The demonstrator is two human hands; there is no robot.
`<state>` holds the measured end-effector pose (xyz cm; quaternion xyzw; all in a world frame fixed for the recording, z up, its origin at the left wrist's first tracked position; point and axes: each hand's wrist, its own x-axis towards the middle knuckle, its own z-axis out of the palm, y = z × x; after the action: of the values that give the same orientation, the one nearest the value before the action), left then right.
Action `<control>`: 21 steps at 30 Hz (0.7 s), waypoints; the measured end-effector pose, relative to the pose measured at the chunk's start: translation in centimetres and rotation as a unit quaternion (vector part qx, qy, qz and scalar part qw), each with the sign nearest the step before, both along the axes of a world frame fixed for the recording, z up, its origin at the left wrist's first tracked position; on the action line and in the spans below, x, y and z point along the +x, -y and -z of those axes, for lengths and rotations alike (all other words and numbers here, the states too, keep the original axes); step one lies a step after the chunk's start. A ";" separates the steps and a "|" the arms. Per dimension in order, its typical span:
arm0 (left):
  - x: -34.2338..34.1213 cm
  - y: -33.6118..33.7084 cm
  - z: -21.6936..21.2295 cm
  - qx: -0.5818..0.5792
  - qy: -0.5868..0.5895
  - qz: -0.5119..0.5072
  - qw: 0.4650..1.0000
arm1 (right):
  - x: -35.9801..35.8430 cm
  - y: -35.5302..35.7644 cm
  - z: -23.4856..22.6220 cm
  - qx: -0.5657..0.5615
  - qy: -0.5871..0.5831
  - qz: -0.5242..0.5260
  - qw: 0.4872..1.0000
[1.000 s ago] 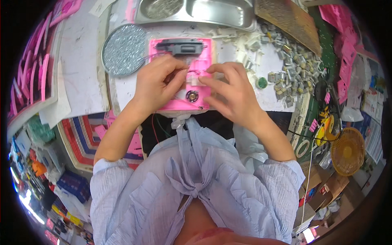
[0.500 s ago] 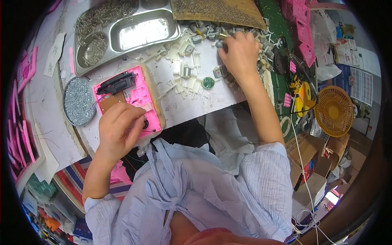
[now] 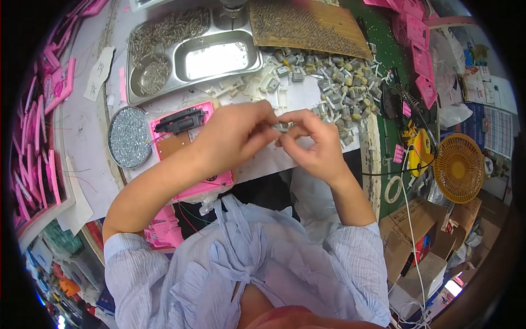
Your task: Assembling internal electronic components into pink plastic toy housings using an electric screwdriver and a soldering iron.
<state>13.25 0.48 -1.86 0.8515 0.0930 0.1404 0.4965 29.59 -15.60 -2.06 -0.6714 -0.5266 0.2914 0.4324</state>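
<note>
I am pinching a small grey part [image 3: 282,126] between my left hand [image 3: 235,134] and right hand [image 3: 315,143] above the cluttered white worktop [image 3: 307,96], near a steel tray [image 3: 192,52]; a yellow fan [image 3: 459,167] is sitting off right.

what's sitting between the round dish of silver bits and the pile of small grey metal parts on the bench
In the head view, the pink plastic housing with its black part lies there, then both hands, left hand and right hand, meeting over the white sheet.

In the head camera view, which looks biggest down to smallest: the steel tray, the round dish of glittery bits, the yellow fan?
1. Steel tray, clearly largest.
2 and 3. Yellow fan and round dish look about alike; the fisheye bends the fan at the rim, so I won't rank them.
</note>
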 end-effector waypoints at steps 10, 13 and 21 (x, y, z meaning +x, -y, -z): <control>3.9 -1.1 -1.2 0.115 0.004 0.159 0.980 | 1.8 3.1 3.3 -0.029 -0.557 0.076 0.826; 6.6 -5.2 0.7 0.100 -0.009 0.006 0.995 | 2.3 3.7 3.0 0.010 -0.532 0.097 0.841; 11.2 -11.9 1.6 0.430 0.031 -0.023 0.902 | 2.8 5.0 3.0 0.007 -0.502 0.098 0.859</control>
<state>24.46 12.40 -3.47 0.9752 0.0276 0.2041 0.0813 32.39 -20.60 -5.08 -0.4790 -0.1718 0.5413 0.6694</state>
